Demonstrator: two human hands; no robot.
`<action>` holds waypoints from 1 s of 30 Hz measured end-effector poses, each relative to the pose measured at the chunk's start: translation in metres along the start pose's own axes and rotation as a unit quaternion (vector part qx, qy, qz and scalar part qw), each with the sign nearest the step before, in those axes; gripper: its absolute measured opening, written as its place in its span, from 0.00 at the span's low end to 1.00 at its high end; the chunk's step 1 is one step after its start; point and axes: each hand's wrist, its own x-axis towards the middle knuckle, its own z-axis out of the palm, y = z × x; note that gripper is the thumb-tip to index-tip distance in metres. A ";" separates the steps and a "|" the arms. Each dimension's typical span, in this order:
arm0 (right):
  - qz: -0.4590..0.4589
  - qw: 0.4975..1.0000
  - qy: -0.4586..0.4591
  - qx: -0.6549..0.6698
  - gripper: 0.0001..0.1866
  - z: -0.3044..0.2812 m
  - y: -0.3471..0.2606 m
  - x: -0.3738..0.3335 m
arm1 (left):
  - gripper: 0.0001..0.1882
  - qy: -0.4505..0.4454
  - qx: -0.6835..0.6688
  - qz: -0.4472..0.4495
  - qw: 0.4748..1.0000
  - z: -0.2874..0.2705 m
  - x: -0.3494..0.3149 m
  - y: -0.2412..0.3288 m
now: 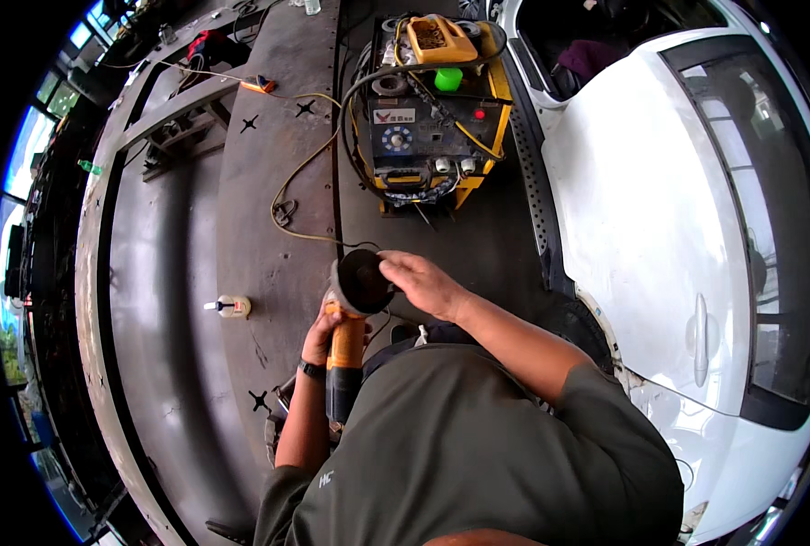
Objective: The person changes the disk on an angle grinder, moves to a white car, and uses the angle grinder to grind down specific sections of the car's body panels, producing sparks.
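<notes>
The person's olive-green shirt fills the lower middle of the view, and both forearms reach forward from it. The left hand [321, 335], a dark watch on its wrist, is clenched around the orange and black body of a handheld angle grinder [346, 350], whose long axis runs away from the person, toward the far edge of the grey steel plate floor [268, 218]. At the far end sits the grinder's dark round disc and guard [362, 280]. The right hand [423, 282] lies just to the right of that disc, fingers curled over its rim and touching it; whether it truly grips is hard to tell. A yellow and black welding machine [427, 100] stands beyond, with a yellow cable [300, 173] trailing across the plate. A small white bottle [230, 307] lies to the left. A white car [659, 209] stands along the right.
</notes>
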 end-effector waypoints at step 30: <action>0.362 0.885 -0.272 0.108 0.21 -0.129 -0.049 0.263 | 0.40 0.193 0.030 0.135 0.971 0.087 0.159 0.127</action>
